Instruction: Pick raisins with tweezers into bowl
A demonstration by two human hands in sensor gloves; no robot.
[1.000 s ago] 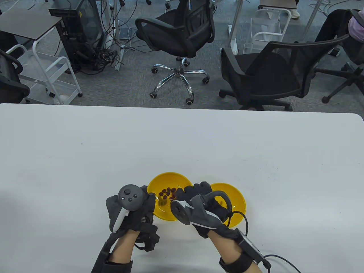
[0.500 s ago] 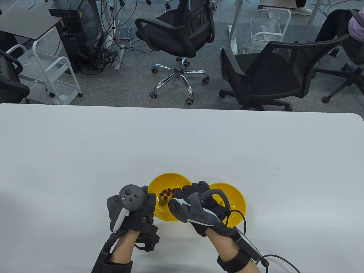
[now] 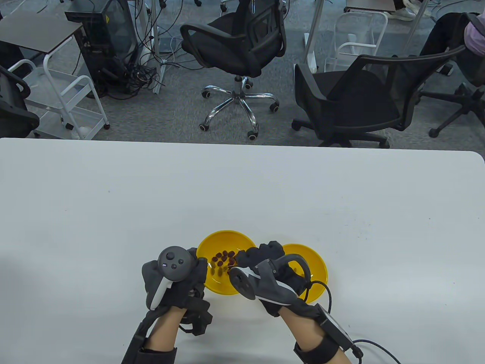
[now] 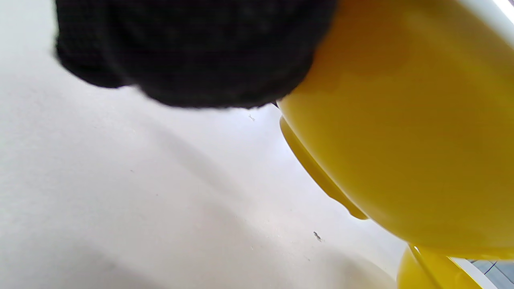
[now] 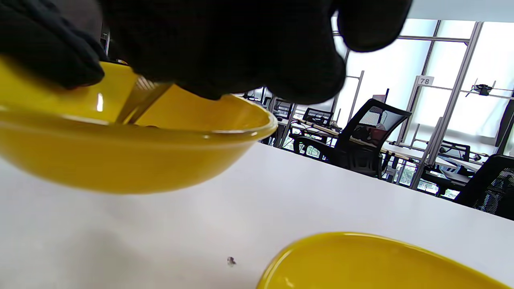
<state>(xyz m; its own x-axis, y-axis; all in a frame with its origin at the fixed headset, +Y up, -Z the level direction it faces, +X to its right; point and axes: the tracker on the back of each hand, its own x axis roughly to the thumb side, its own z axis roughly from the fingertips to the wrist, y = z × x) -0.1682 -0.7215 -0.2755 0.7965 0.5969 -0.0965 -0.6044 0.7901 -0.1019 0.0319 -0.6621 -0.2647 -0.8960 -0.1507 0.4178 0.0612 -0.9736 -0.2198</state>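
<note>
Raisins (image 3: 223,259) sit clustered in the left yellow bowl (image 3: 212,242) near the table's front edge, where the right hand (image 3: 265,265) pinches tweezers (image 5: 140,98) dipped among them, tips hidden, most seemingly left to move, while the left hand (image 3: 178,276) steadies that bowl's rim.

yellow bowls (image 3: 226,239), dark red-brown raisins (image 3: 223,258), white table (image 3: 242,189), black gloved hands (image 3: 265,261)
</note>
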